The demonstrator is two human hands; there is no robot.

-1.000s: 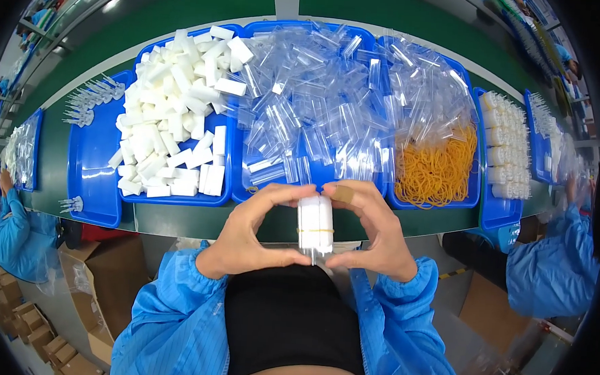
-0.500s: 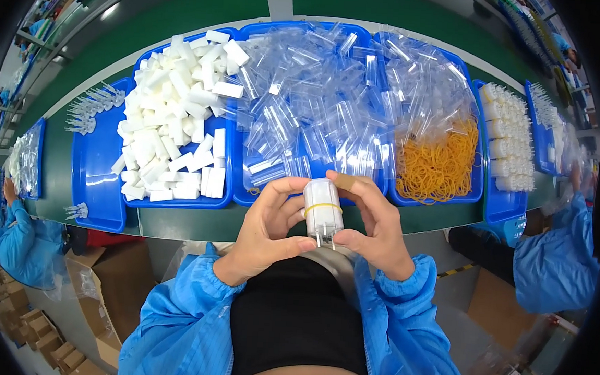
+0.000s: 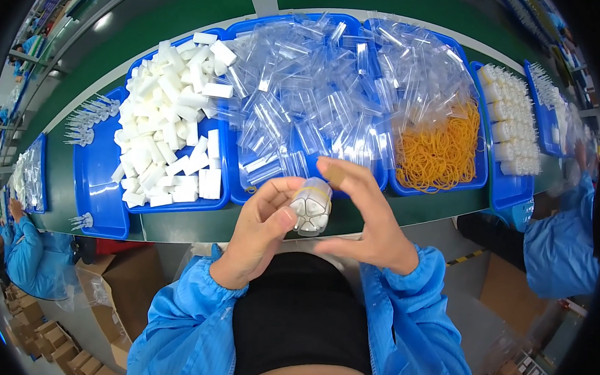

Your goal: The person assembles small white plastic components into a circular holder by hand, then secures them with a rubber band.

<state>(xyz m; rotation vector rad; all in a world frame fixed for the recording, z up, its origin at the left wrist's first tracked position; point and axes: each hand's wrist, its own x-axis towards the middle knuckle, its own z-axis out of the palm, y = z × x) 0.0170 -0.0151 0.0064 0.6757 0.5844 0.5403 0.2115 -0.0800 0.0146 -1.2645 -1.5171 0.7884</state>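
My left hand [image 3: 264, 220] grips a rubber-banded bundle [image 3: 312, 206] of white pieces, tilted so that its round end of wedge-shaped white sections faces me. Its thumb lies against that end, and a yellow rubber band crosses the upper part. Just right of the bundle is my right hand [image 3: 370, 223], its thumb and fingers spread apart with nothing between them. A tan strip wraps one of its fingers. Beyond my hands, clear plastic sleeves [image 3: 312, 106] fill a blue tray, with loose yellow rubber bands [image 3: 436, 154] in the tray to its right.
White blocks [image 3: 163, 124] heap in a tray on the left. Further left, a blue tray [image 3: 101, 182] bears small clear-pronged parts [image 3: 93, 116]. Banded white bundles [image 3: 510, 121] stand in rows at the right. Co-workers in blue sit at both sides, and cardboard boxes [image 3: 129, 280] are below the green table.
My right hand has let go of the bundle and opened, moving slightly right. The bundle, now in my left hand alone, has tipped so its end faces me instead of its banded side.
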